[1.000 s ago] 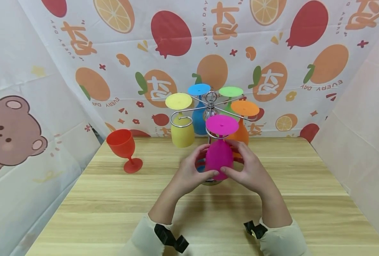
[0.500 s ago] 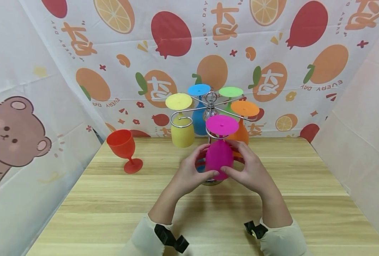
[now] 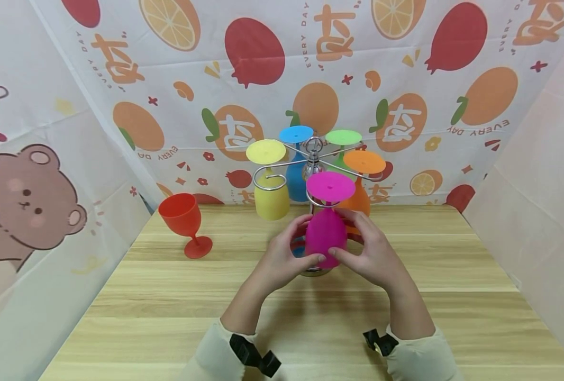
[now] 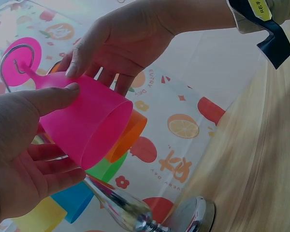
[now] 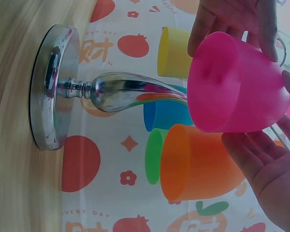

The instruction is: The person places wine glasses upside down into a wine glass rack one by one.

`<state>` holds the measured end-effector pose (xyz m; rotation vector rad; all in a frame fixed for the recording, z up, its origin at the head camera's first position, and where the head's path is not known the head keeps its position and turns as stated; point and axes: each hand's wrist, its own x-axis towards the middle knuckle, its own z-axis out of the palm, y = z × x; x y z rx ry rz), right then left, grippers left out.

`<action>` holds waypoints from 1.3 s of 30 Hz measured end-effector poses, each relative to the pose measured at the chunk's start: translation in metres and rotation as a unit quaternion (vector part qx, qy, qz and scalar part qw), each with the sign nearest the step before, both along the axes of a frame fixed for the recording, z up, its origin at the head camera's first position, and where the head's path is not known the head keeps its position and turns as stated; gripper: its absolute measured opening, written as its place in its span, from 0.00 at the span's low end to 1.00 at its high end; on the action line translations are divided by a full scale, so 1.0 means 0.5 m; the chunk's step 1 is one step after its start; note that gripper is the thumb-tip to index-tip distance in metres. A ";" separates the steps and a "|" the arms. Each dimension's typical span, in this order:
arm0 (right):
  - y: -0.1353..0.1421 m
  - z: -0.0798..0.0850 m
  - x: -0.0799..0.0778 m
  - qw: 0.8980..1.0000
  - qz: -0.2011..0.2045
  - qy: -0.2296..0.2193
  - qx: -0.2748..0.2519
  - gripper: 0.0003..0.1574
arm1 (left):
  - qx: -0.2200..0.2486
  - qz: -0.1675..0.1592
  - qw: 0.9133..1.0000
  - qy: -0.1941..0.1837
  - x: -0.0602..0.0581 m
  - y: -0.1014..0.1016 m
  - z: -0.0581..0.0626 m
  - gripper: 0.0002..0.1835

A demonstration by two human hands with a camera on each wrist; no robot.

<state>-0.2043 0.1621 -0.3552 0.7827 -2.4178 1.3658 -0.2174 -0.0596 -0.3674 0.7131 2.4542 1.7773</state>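
A magenta goblet hangs upside down, its foot resting over a curled arm of the metal rack. My left hand holds the bowl from the left, thumb in front and fingers round the back. From the other side my right hand grips the same bowl, its thumb near the left one. Yellow, blue, green and orange goblets also hang inverted on the rack. The magenta bowl's open mouth faces down, as the left wrist view shows.
A red goblet stands upright at the table's left. The rack's round chrome base rests on the wooden table. Fruit-printed cloth hangs behind, and a bear-printed cloth is at the left.
Both hands keep their hold on the magenta goblet with no visible shift. The bear print on the left cloth has moved a little to the right in the head view.
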 end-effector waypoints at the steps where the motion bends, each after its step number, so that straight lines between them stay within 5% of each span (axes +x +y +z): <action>1: 0.000 0.000 0.000 1.000 -0.001 0.000 0.001 0.50 | -0.001 0.001 1.000 -0.004 0.001 0.001 0.002 0.44; 14: 0.000 -0.001 -0.001 1.000 -0.001 0.004 0.002 0.49 | -0.010 -0.006 1.000 -0.009 0.038 0.002 0.057 0.42; 31: 0.001 -0.005 -0.001 1.000 0.000 0.014 0.005 0.49 | -0.007 -0.009 1.000 -0.010 0.036 0.001 0.050 0.41; 39: 0.004 -0.009 -0.002 1.000 -0.001 0.023 0.001 0.48 | 0.000 -0.003 1.000 -0.007 0.011 0.002 0.009 0.44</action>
